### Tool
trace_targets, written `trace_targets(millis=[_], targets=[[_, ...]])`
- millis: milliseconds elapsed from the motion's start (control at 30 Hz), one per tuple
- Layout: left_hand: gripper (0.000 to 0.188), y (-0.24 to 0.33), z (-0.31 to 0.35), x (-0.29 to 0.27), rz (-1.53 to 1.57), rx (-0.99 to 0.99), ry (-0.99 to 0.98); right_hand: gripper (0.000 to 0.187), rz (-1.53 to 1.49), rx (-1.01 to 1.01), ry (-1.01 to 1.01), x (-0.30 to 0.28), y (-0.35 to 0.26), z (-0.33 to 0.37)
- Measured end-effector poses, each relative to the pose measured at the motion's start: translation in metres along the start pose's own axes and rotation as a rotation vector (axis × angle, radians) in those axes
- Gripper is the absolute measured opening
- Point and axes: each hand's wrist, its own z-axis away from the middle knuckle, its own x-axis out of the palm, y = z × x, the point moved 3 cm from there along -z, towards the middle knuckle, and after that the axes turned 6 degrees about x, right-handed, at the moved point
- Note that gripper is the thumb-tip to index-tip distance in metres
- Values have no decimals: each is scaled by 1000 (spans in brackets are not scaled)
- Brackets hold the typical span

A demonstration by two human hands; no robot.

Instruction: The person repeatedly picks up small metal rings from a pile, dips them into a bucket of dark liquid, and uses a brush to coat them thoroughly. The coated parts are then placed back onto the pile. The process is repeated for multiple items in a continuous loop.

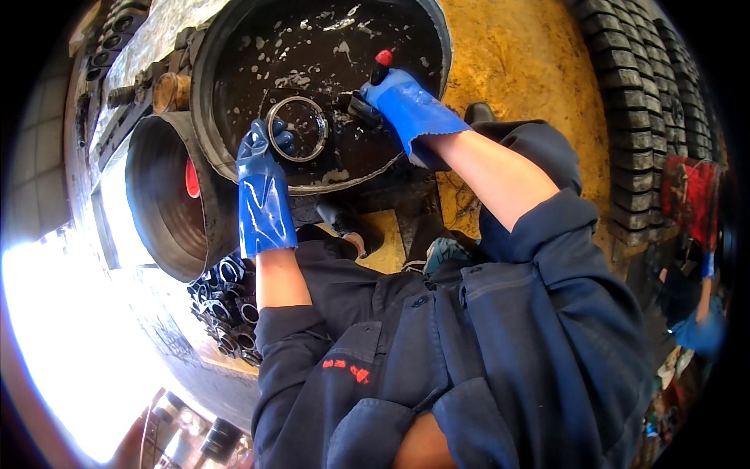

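My left hand (262, 156), in a long blue rubber glove, pinches the left side of a shiny metal ring (325, 131) and holds it up over a wide black tub (205, 102). Dark liquid flecked with pale foam fills the tub. My right hand (397, 92), gloved in blue as well, is closed round the black handle of a brush-like tool (380, 73). A red knob (383, 57) tops that handle. The tool's dark head (357, 108) points toward the ring, a short gap from it; its bristles cannot be made out.
Left of the tub leans a black bucket (168, 195) with something red inside. Below it lie several dark ring-ended metal parts (226, 305). Large tyres (625, 117) stand at the right on a yellow floor (523, 62). A blurred person (699, 324) is at the far right.
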Motion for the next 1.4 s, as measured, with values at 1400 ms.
trace_targets(millis=[1400], targets=[[56,-21,50,20,-1030,301,122,48,54,-271,-463,-8,-33,61]])
